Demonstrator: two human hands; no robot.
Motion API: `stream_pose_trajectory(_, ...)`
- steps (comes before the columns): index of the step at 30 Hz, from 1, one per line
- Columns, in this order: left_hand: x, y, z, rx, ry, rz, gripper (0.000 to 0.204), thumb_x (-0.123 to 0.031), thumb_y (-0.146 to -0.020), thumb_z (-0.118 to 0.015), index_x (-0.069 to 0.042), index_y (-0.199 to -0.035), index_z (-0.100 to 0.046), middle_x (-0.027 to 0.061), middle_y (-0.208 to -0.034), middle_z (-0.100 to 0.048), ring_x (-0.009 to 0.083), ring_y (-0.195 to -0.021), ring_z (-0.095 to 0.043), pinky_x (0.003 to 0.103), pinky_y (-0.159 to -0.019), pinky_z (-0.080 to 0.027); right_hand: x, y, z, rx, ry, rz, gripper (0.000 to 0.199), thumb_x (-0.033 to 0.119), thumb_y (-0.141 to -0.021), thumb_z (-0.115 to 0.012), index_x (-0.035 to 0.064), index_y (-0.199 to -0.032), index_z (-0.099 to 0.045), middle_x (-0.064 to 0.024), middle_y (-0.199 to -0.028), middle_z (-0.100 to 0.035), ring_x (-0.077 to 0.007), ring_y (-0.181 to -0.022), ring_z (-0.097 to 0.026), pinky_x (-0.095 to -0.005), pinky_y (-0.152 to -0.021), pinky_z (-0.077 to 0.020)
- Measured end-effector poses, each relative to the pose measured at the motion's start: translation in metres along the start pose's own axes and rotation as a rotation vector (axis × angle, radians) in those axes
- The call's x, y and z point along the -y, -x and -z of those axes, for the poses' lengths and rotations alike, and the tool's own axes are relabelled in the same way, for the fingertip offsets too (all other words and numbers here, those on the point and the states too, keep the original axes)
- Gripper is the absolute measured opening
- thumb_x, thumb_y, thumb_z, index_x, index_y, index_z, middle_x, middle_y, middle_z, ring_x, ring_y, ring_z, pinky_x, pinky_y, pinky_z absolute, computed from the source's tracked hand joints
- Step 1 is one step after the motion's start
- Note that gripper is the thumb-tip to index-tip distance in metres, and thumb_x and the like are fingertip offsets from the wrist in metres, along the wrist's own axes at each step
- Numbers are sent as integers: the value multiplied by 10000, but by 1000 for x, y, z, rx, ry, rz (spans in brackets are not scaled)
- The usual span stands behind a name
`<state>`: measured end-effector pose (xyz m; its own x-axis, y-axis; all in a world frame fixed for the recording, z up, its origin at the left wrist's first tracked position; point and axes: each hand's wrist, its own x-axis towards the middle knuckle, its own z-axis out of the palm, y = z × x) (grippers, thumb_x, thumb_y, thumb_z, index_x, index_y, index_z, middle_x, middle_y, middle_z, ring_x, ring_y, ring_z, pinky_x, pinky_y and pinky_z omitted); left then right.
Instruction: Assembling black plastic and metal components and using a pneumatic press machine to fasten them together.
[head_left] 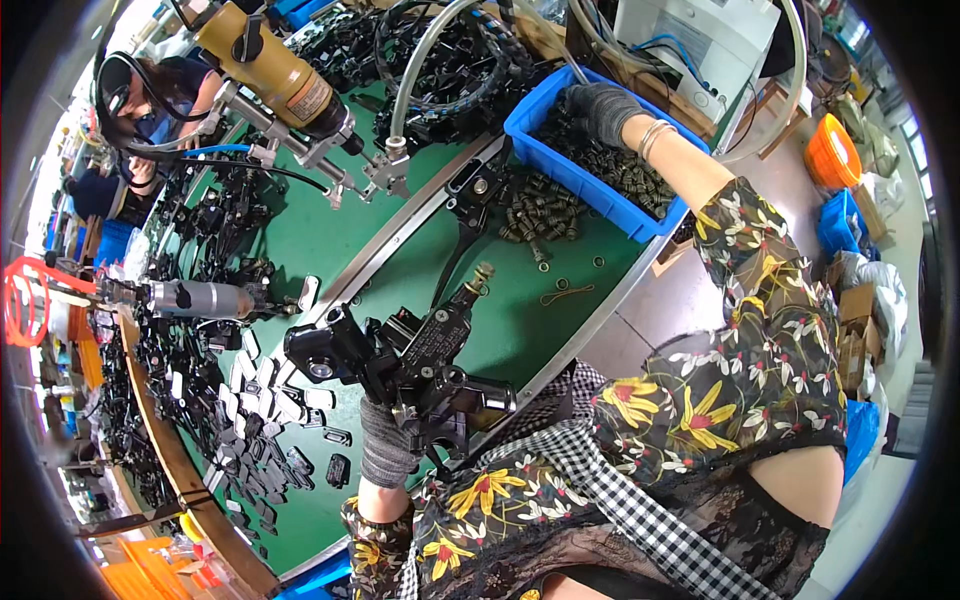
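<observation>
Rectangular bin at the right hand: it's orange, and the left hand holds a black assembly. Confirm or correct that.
Wrong on colour: the head view shows the rectangular bin at the right hand is blue, not orange. The left hand does hold a black assembly.

A green-topped workbench [325, 235] fills the middle, with a wooden edge [152, 425] on the left. Beyond its right side lies a pale tiled floor [622, 348], gleaming with light. A window [917, 155] shows at the far right.

Single fisheye view from the head, downward, near left hand [388, 447], right hand [604, 112], green bench [300, 222]
</observation>
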<state>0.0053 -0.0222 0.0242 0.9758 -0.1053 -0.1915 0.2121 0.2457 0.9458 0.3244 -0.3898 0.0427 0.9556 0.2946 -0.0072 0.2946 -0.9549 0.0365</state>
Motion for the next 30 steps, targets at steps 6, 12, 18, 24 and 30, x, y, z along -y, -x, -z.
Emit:
stream_pose_trajectory(6, 13, 4, 16, -28, -125, -56, 598, -40, -782, -743, -25, -1295, -435, 119, -1194, -602, 215, -1064, -622, 337, -895, -537, -17, 24, 2, 77, -1170, -223, 239, 148, -913, -656, 44, -1128, -647, -51, -938, -667, -103, -831, -637, -240, -734, -557)
stream_pose_trajectory(12, 10, 3, 6, -93, 25, -40, 599, -13, -762, -737, -25, -1291, -457, 105, -1197, -603, 201, -1051, -624, 325, -879, -527, -18, 58, -3, 43, -1456, -81, 294, 142, -914, -652, 14, -1175, -605, -76, -981, -671, -132, -842, -644, -259, -802, -557)
stream_pose_trajectory(18, 4, 1, 4, -83, -58, 5, 530, -7, -789, -691, -12, -1274, -478, 110, -1189, -610, 194, -1045, -624, 323, -876, -529, -12, 66, 0, 12, -1435, 77, 263, 114, -903, -658, 11, -1144, -632, -79, -988, -683, -132, -874, -646, -269, -798, -553)
stream_pose_trajectory(24, 3, 2, 4, -59, 20, 73, 476, -34, -833, -662, -4, -1272, -479, 119, -1192, -610, 207, -1041, -630, 342, -868, -542, 6, 71, 4, -91, -1155, 62, 251, 79, -854, -709, 32, -1097, -668, -57, -982, -688, -127, -890, -645, -262, -821, -541)
stream_pose_trajectory(30, 5, 3, 5, -24, 166, 24, 454, -65, -852, -662, 4, -1264, -484, 133, -1193, -613, 220, -1058, -630, 348, -877, -544, 13, 74, 3, -11, -1488, 7, 269, 82, -856, -705, 28, -1115, -656, -55, -990, -685, -112, -886, -640, -246, -810, -535)
